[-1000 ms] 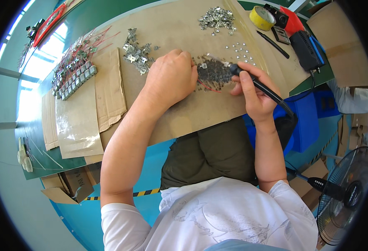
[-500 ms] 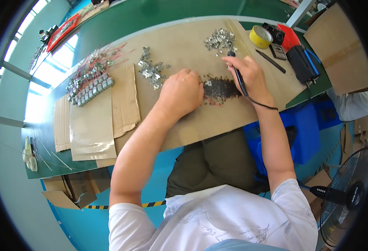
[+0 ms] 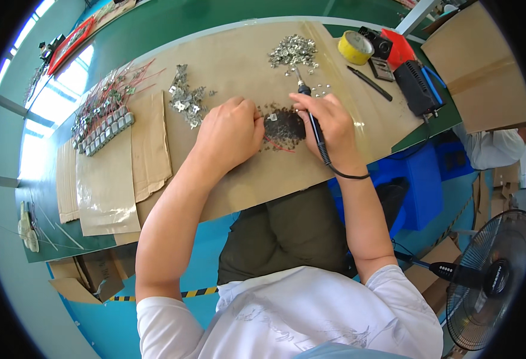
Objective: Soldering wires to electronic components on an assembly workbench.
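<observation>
My right hand (image 3: 333,128) is wrapped round the black handle of a soldering iron (image 3: 315,127). The iron's metal tip points away from me, at the near edge of a heap of small silvery metal pieces (image 3: 293,50). My left hand (image 3: 229,133) rests on the brown board with its fingers curled together; whatever is between them is hidden. Just right of those fingers lies a dark patch of tiny parts (image 3: 286,127), with one silvery piece (image 3: 272,117) and short red wires (image 3: 280,145) among them.
Bent metal parts (image 3: 186,100) lie left of my left hand. Further left stand rows of small motors (image 3: 103,133) with red wires. Yellow tape (image 3: 355,47), a black pen-like stick (image 3: 369,82) and a black box with a blue holder (image 3: 417,88) sit at the right. A fan (image 3: 487,281) stands beside me.
The view has shifted, so everything sits further left. My right hand has drawn slightly nearer to me, and the iron's metal tip now shows beside the silvery heap. My left hand stays beside the dark patch.
</observation>
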The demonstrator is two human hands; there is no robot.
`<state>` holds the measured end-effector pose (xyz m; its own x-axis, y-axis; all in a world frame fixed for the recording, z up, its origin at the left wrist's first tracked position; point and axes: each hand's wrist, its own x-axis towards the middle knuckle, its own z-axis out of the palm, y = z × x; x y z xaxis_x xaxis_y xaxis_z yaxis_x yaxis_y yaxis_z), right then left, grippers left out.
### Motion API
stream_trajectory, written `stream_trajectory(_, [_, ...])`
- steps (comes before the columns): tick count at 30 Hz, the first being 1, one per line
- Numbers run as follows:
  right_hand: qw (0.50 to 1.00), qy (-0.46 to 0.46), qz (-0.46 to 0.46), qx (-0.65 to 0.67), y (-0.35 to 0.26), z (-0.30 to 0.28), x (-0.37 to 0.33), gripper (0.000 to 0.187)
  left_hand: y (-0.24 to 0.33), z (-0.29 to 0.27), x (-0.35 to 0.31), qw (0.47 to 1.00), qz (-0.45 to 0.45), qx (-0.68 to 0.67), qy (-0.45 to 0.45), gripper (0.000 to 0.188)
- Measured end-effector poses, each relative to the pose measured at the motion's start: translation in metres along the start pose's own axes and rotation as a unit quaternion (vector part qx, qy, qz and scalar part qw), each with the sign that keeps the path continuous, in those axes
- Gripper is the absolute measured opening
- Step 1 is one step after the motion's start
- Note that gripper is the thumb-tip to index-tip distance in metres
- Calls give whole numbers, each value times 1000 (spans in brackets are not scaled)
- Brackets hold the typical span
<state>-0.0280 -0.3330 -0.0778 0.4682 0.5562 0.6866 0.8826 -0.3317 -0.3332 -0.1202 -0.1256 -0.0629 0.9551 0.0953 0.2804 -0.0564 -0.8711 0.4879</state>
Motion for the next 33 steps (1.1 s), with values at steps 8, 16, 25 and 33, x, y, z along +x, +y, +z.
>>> stream_trajectory(8, [1000,16,3,11,-1,1,-3,41,2,-1,-3,1000,-6,3,-7,14])
stream_trajectory(16, [1000,17,-4,13,0,2,-3,37,2,-1,-5,1000,-5,-5,3,13])
stream_trajectory(25, [999,19,-10,33,2,0,-2,37,-6,-12,-2,998,-40,34,28,16])
stream_trajectory(33, [976,117,127,132,-1,-23,-22,33,29,-42,7,990,-9,-80,119,24])
